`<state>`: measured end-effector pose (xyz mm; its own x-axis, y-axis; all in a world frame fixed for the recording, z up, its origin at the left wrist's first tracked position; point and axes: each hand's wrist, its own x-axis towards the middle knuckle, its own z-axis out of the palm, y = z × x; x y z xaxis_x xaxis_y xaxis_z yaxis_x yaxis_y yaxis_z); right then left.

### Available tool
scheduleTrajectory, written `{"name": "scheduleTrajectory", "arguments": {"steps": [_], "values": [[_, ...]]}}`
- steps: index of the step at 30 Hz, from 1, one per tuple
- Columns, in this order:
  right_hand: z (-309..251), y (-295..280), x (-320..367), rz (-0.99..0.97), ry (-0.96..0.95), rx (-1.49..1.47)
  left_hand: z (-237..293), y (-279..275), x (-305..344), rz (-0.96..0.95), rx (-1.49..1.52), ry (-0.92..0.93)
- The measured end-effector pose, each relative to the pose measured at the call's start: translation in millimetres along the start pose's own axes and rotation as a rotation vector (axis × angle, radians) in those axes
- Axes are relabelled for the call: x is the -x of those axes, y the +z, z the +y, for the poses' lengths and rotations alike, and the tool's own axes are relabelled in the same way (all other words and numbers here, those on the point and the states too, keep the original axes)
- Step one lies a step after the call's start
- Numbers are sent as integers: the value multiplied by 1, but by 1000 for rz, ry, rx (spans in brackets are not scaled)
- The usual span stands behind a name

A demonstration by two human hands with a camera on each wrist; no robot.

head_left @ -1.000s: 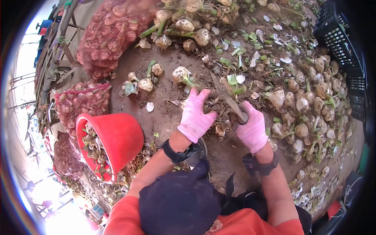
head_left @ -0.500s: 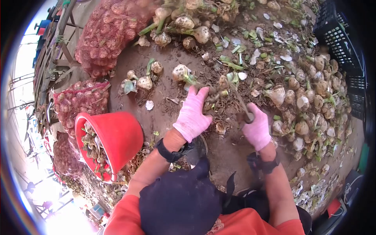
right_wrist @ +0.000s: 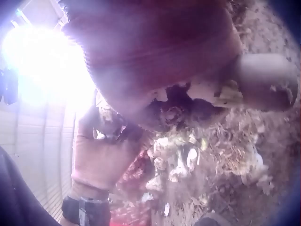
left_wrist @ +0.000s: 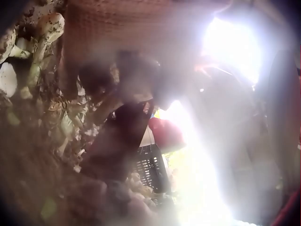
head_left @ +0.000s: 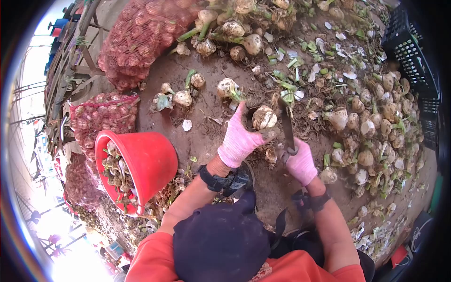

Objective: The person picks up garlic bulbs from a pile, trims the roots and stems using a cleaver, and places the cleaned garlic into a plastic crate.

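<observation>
My left hand (head_left: 239,138), in a pink glove, grips a garlic bulb (head_left: 264,117) between thumb and fingers; its pale, dirt-streaked side faces up. In the right wrist view the same bulb (right_wrist: 107,123) shows in the gloved left hand (right_wrist: 106,160). My right hand (head_left: 301,162), gloved alike, holds a knife (head_left: 287,124) by its handle, blade pointing away from me just right of the bulb. The knife's handle end (right_wrist: 270,81) sticks out of the right fist (right_wrist: 160,61). Another garlic bulb with a green stem (head_left: 227,88) lies just beyond the left fingers. The left wrist view is blurred by glare.
Cut stems and roots litter the soil ahead. A garlic heap (head_left: 366,136) lies at right, beside black crates (head_left: 411,51). Stemmed garlic (head_left: 232,29) is piled at the far side. A tilted red bucket (head_left: 152,157) and red mesh sacks (head_left: 136,44) stand at left.
The garlic bulb, hidden before, now shows in my left hand, whose thumb has spread wider. The knife blade has swung from slanting left to pointing nearly straight ahead. The head view has shifted slightly.
</observation>
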<state>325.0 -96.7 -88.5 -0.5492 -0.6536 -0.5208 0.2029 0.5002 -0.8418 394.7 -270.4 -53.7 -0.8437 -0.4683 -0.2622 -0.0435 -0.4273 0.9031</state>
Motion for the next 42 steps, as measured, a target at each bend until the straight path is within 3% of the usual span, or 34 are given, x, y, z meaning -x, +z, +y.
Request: {"name": "scheduleTrajectory", "arguments": {"steps": [2,4,5,7,9,11,17,19,20,22,26,28,29,31,32,33,34,35,37,38,39,41,42], "values": [[-15,-12,0,141,-159,200,5,4,2,0,-23,-49],[-40,-20,7,143,-181,264,7,2,3,-4,-46,-93],[-50,-20,11,144,-204,325,10,-3,3,-70,-358,-2],[-60,-18,15,154,-241,336,6,-6,4,-141,-670,92],[-72,-17,21,134,-328,547,-9,-5,10,-120,-243,52],[-74,-14,25,106,-340,553,-28,-3,14,-89,230,85],[-56,-9,19,158,-417,580,7,12,5,109,567,-647],[-46,-10,15,183,-492,571,-37,-6,2,139,478,-680],[-41,-8,14,180,-491,570,-66,-18,1,94,188,-539],[-31,-5,11,248,-581,544,-19,7,7,131,407,-641],[-14,-7,4,278,-583,558,-22,10,9,208,247,-695],[-5,-5,3,334,-503,508,-11,17,26,-71,72,-396],[22,-16,-11,483,-213,543,-5,21,35,-155,17,-287],[58,-53,-20,452,-63,205,12,20,46,-325,-656,-87],[42,-51,-21,443,-101,316,35,38,40,-241,-315,-309],[27,-49,-9,430,-112,438,30,42,29,-241,-230,-455],[30,-39,-7,621,-353,541,23,44,17,-266,-370,-459],[23,-37,-12,447,-33,478,17,44,8,-274,-516,-465],[81,-26,-34,468,-147,38,5,54,-8,-370,-509,-222],[78,-24,-38,464,-156,35,20,72,-8,-443,-415,-5],[77,-22,-31,435,-108,37,30,83,-10,-577,-239,94],[65,-25,-21,383,-36,45,72,85,-18,-618,-162,-54],[56,-29,-22,362,-14,47,66,67,-35,-465,-310,104]]}}
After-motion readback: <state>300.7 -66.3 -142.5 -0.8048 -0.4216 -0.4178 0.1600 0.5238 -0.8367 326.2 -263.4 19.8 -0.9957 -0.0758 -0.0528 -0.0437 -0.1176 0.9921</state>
